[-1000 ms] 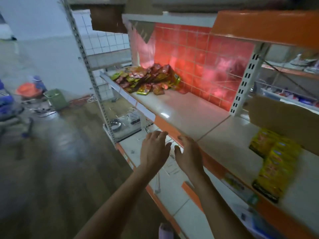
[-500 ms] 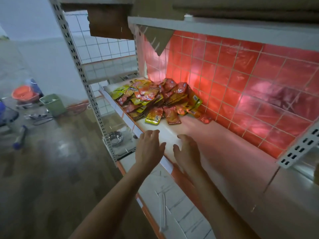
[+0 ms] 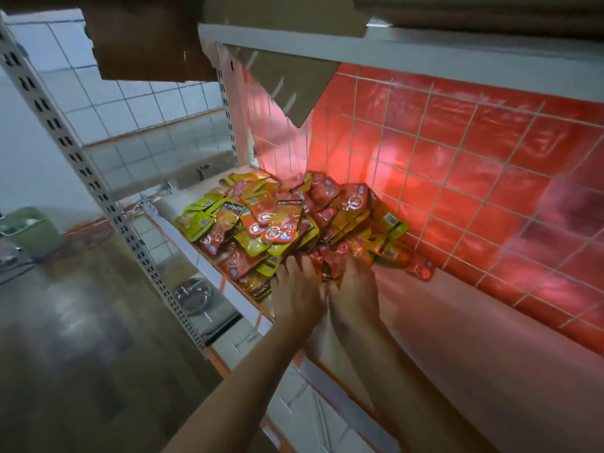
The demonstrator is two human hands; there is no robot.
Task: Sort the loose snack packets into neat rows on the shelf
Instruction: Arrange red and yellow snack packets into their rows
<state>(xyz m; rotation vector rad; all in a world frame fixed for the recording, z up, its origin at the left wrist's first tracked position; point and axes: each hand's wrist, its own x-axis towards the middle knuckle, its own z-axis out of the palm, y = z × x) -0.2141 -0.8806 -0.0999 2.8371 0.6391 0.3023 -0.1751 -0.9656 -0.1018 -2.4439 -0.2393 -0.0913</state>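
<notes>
A loose pile of red, orange and yellow-green snack packets [image 3: 281, 220] lies heaped at the left end of the white shelf [image 3: 457, 338], against the back panel. One red packet [image 3: 421, 269] lies apart at the pile's right edge. My left hand [image 3: 295, 295] and my right hand [image 3: 354, 295] sit side by side at the near edge of the pile. Their fingers stretch forward onto the nearest packets, and a packet stands on edge between the two hands. The fingertips are partly hidden among the packets.
A red tiled back panel behind a wire grid [image 3: 490, 191] closes the shelf's rear. A perforated upright post [image 3: 81, 165] stands at the left. Cardboard [image 3: 147, 37] hangs overhead. Below are a lower shelf [image 3: 294, 413], a metal bowl [image 3: 192, 294] and a green bin [image 3: 29, 230].
I have come closer to the shelf's left end. Both hands moved forward from the shelf's front edge and now touch the near side of the packet pile.
</notes>
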